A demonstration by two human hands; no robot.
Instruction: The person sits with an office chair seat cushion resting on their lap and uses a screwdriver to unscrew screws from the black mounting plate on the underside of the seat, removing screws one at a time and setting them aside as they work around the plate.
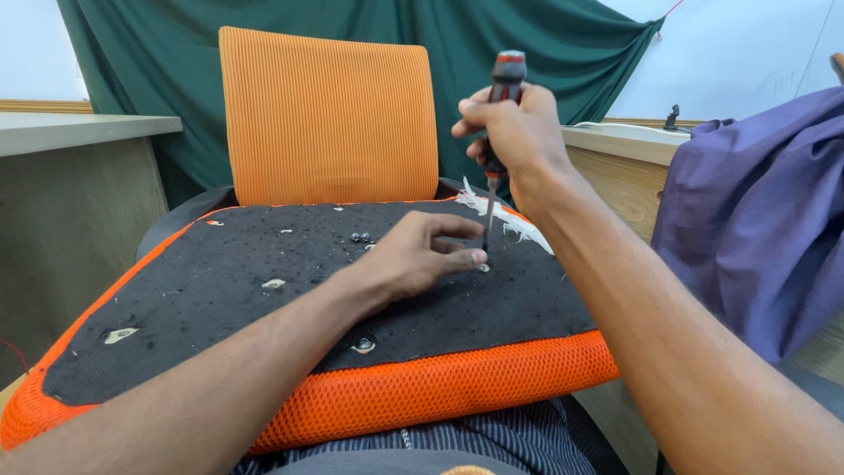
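While right hand (519, 132) grips screwdriver (499, 123) upright, left hand (413, 255) steadies tip.

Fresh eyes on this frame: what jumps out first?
The upturned orange seat cushion across the person's lap, its black underside facing up. At its far right part, the right hand holds a red-and-black screwdriver upright, tip on the black fabric, with the left hand touching the tip. An orange backrest stands behind.

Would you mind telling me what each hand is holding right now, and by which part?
The right hand grips a screwdriver by its handle. The left hand holds nothing; its fingertips rest beside the tip on the seat cushion.
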